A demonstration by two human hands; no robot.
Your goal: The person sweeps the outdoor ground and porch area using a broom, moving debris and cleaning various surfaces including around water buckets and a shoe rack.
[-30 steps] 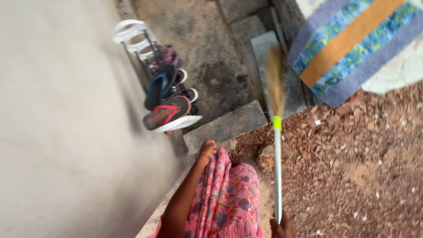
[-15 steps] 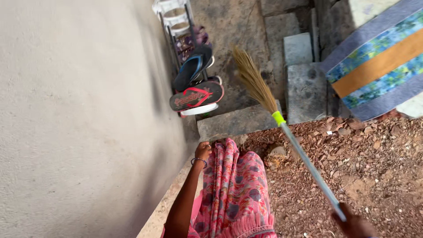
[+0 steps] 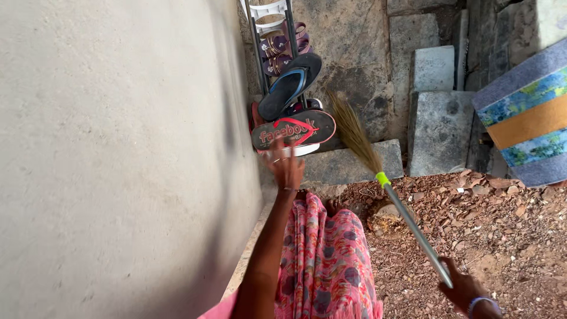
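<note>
1. We have lifted our left hand (image 3: 286, 165) away from the pink patterned cloth (image 3: 322, 260) that it was bunching half a second ago; it now reaches up toward the shoe rack (image 3: 277, 35), just short of the black sandal with red straps (image 3: 293, 130); the fingers look spread and hold nothing, though the hand is blurred.
2. Our right hand (image 3: 463, 288) stays clenched on the metal handle of the broom (image 3: 387, 189); the hand has barely moved, while the straw head has swung nearer the shoe rack and now points up at it, lying over the stone step (image 3: 348, 162) just below the rack's lowest sandal.
3. We judge from this that the work is turning from the red ground toward the footwear; the sweeping hand waits while the free one goes for a sandal; that is only our reading.
4. The shoe rack stands against the plain grey wall (image 3: 118, 153), which fills the side left of it; a dark blue sandal (image 3: 289, 85) and purple sandals (image 3: 283, 53) sit higher on the rack.
5. Right of the rack lie grey stone slabs (image 3: 440, 133); farther right a striped mat (image 3: 525, 118) in blue, orange and grey; below the rack, past the step, spreads red gravelly earth (image 3: 502, 224) strewn with small stones.
</note>
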